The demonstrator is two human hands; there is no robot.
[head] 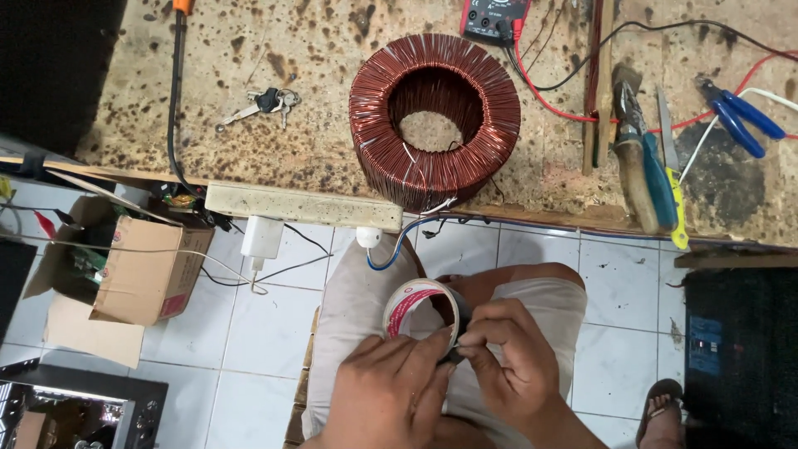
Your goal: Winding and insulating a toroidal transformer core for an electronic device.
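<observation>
In the head view, both hands meet low in the middle, over the lap, on a roll of tape. The left hand grips the roll's near rim, fingers curled shut around it; the right hand pinches at the roll's right edge — thumb and forefinger closed tight. Farther off, on the stained tabletop, stands a copper-wound ring coil — keys to its left, blue-handled pliers far right.
</observation>
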